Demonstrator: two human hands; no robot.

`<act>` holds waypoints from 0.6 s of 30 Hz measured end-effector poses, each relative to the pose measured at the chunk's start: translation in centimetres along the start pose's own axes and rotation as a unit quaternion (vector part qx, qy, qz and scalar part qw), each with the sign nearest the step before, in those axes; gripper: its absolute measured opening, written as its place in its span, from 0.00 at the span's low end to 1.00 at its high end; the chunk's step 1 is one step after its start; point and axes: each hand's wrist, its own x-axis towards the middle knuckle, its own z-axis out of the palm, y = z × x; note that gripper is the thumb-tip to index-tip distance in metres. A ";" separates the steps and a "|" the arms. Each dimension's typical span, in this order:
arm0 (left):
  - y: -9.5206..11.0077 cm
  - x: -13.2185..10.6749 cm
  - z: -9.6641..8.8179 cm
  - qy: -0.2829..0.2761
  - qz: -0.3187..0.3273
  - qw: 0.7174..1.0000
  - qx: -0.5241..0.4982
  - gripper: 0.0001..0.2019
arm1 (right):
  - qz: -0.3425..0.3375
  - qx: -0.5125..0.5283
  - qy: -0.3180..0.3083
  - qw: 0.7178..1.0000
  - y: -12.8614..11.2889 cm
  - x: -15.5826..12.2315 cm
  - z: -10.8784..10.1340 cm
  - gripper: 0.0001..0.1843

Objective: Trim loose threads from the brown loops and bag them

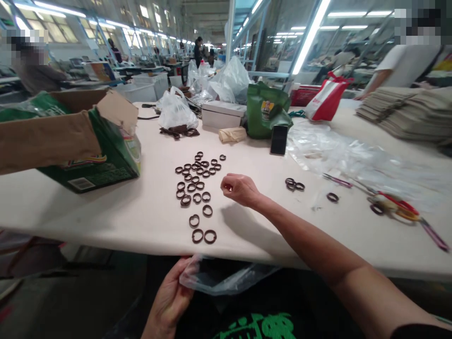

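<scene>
My left hand [173,292] grips the rim of a clear plastic bag [226,281] just below the table's front edge. The bag's mouth gapes in front of my dark shirt. Above the tabletop, my right hand [240,189] has its fingers curled closed; whatever they may hold is hidden. Just left of that hand lie many small dark brown band loops [207,210], scattered in a loose group that reaches towards the front edge. A small cluster of the same loops [294,184] lies to the right of my right hand, and a single loop [332,197] rests farther right.
A green cardboard box [106,155] with raised flaps stands at left. Scissors [399,205] and thread snips [337,180] lie at right, near plastic sheeting [339,148]. Behind are a phone [278,140], a green pouch [263,110] and a white box [223,114]. A person [406,66] stands at back right.
</scene>
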 end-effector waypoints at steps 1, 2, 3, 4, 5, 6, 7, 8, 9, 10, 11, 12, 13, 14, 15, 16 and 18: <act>0.0 0.0 0.1 0.006 -0.003 1.000 -0.004 0.12 | 0.013 0.002 0.012 1.000 1.0 -0.8 -0.9 0.06; 0.0 -0.1 0.2 0.012 -0.007 1.000 -0.007 0.12 | 0.027 0.003 0.025 0.999 1.8 -1.4 -1.6 0.07; 0.0 -0.1 0.3 0.017 -0.011 1.000 -0.011 0.13 | 0.038 0.005 0.036 0.999 2.4 -1.9 -2.2 0.07; 0.0 -0.2 0.3 0.021 -0.014 1.000 -0.014 0.13 | 0.045 0.009 0.045 0.998 2.8 -2.1 -2.5 0.07; -0.1 -0.2 0.4 0.024 -0.015 0.999 -0.016 0.13 | 0.045 0.013 0.050 0.998 2.8 -2.2 -2.6 0.07; -0.1 -0.3 0.4 0.026 -0.012 0.999 -0.019 0.14 | 0.035 0.018 0.048 0.998 2.5 -2.0 -2.4 0.07; -0.2 -0.4 0.5 0.027 -0.007 0.999 -0.020 0.14 | 0.015 0.020 0.035 0.999 1.9 -1.6 -2.1 0.07; -0.2 -0.4 0.6 0.028 -0.001 0.999 -0.020 0.14 | -0.013 0.019 0.013 1.000 1.1 -1.1 -1.5 0.08; -0.3 -0.5 0.7 0.029 0.006 0.999 -0.020 0.13 | -0.043 0.016 -0.013 0.999 0.1 -0.4 -0.7 0.09; -0.3 -0.5 0.8 0.031 0.011 0.999 -0.020 0.13 | -0.070 0.011 -0.039 0.997 -0.9 0.3 0.2 0.10; -0.3 -0.5 1.0 0.035 0.016 0.999 -0.020 0.13 | -0.091 0.008 -0.061 0.994 -2.0 1.1 1.1 0.10; -0.3 -0.5 1.2 0.036 0.019 0.999 -0.021 0.13 | -0.103 0.006 -0.076 0.992 -3.0 1.8 2.1 0.10; -0.4 -0.4 1.3 0.036 0.019 0.999 -0.021 0.13 | -0.107 0.004 -0.085 0.991 -3.8 2.5 3.0 0.09; -0.4 -0.4 1.2 0.037 0.016 0.999 -0.021 0.13 | -0.106 0.001 -0.089 0.990 -4.5 3.1 3.8 0.09; -0.3 -0.3 1.1 0.037 0.012 0.999 -0.021 0.13 | -0.102 -0.005 -0.094 0.990 -5.1 3.5 4.5 0.09; -0.3 -0.3 0.7 0.036 0.007 0.999 -0.020 0.13 | -0.095 -0.014 -0.100 0.990 -5.5 3.8 5.0 0.08; 0.1 -0.1 -0.7 0.034 -0.005 0.999 -0.008 0.12 | -0.083 -0.035 -0.112 0.990 -6.1 3.9 5.4 0.08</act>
